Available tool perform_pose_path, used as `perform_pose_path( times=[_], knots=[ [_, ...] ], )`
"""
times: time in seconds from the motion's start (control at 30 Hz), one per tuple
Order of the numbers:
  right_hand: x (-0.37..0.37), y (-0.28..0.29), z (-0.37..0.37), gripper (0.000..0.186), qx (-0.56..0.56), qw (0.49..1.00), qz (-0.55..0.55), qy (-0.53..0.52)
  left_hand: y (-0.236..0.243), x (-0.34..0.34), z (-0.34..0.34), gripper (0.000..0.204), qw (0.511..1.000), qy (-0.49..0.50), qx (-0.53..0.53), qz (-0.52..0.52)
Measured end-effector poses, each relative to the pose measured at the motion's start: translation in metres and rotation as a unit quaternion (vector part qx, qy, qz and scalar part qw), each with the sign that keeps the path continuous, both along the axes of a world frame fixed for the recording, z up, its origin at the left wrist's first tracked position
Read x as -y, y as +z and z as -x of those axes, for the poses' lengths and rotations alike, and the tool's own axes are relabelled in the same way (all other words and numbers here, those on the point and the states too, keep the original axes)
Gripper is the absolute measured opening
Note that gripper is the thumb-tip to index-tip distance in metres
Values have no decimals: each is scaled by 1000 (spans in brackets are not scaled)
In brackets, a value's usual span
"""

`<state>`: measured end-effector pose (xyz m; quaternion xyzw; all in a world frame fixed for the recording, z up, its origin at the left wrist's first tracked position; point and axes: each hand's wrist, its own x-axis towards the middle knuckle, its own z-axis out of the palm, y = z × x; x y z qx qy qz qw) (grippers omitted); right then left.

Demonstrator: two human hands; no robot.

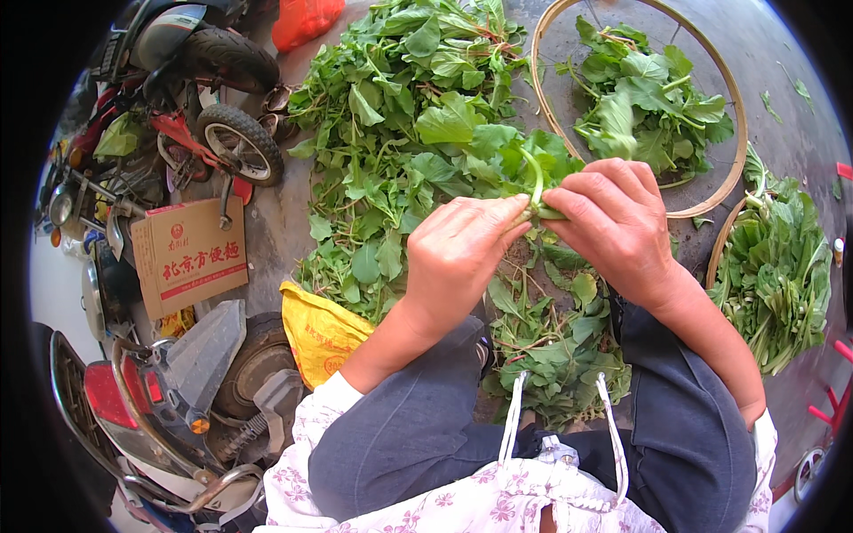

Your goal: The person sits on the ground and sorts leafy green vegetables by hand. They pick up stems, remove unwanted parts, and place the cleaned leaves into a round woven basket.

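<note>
"Much left?"
"By the head view, I'd judge plenty: a broad heap beyond the left edge of the hoop looks unworked; greens inside may be done."
"Grip?"
"I see left hand and right hand pinched almost closed on one leafy stalk, by the hoop's near-left edge."

Floor right of the hoop offers passage; a leafy heap blocks the hoop's left side.
</note>
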<state>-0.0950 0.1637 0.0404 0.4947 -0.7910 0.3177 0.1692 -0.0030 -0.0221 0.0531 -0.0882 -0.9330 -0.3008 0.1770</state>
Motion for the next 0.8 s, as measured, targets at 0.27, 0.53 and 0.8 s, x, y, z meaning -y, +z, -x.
perform_pose_path(
  times=[0.27,0.53,0.8],
  knots=[
    [-4,-8,-6,20,-23,998,-60,25,-7,-5,-1,26,998,-12,21,-50],
    [-6,-7,-10,20,122,987,-83,68,-9,4,-1,18,985,-61,119,-113],
    [-15,-7,2,14,307,927,-68,204,-10,10,-3,18,968,-178,139,-114]
  ],
)
